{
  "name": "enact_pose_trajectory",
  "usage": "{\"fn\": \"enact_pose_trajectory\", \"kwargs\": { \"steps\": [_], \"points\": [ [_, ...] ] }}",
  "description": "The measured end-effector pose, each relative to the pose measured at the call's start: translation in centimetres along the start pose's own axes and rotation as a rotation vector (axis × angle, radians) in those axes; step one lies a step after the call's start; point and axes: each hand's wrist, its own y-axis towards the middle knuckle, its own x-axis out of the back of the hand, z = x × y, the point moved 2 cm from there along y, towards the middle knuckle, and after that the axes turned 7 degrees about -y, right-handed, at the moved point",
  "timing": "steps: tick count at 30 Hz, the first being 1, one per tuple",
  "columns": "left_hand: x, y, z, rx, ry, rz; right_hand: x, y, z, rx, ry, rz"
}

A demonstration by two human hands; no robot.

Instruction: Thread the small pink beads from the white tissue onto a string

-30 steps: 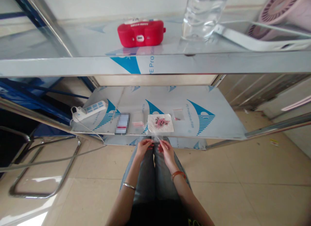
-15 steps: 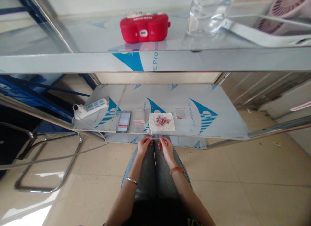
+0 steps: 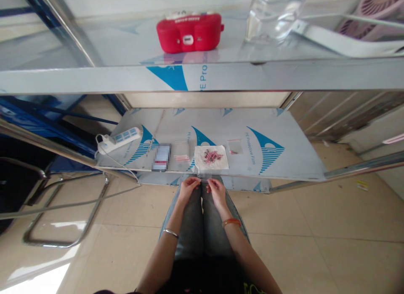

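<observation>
Over my knees, just off the front edge of the shelf, my left hand (image 3: 190,186) and my right hand (image 3: 216,188) are closed in pinches. Between them they stretch a small clear plastic bag (image 3: 205,175), one side in each hand. Its outline is faint. Beyond my fingers lies a white paper sheet (image 3: 223,162) with a pile of small pink-and-dark pieces (image 3: 213,156), too small to name. To its right is a clear zip bag (image 3: 235,146) with a small reddish piece inside. A stack of clear zip bags (image 3: 181,151) with pinkish edges lies to its left.
A phone (image 3: 161,156) lies left of the bags, and a white power strip (image 3: 121,139) sits farther left with its cable trailing off. On the upper shelf stand a red case (image 3: 189,33), a clear bottle (image 3: 268,20) and a pink fan (image 3: 378,3). A metal chair frame (image 3: 63,244) is at lower left.
The view has shifted slightly. Both hands stay almost in place, still pinching the clear bag between them; the bag shows a little differently above the fingers.
</observation>
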Motion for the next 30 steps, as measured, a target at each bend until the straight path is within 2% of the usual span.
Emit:
{"fn": "enact_pose_trajectory", "kwargs": {
  "steps": [8, 16, 24, 30],
  "points": [
    [0.2, 0.2, 0.3, 0.006, 0.023, 0.026, -0.2, -0.2, 0.3, 0.004, -0.005, 0.023],
    [0.4, 0.2, 0.6, 0.017, -0.047, 0.026, -0.3, -0.4, 0.9, 0.033, -0.064, 0.122],
    [0.1, -0.1, 0.2, 0.028, 0.053, 0.017, -0.3, -0.8, 1.5, 0.093, -0.141, 0.154],
    [-0.2, -0.4, -0.5, 0.016, 0.144, 0.067, -0.2, -0.7, 1.3, 0.156, -0.184, 0.15]
  ]
}}
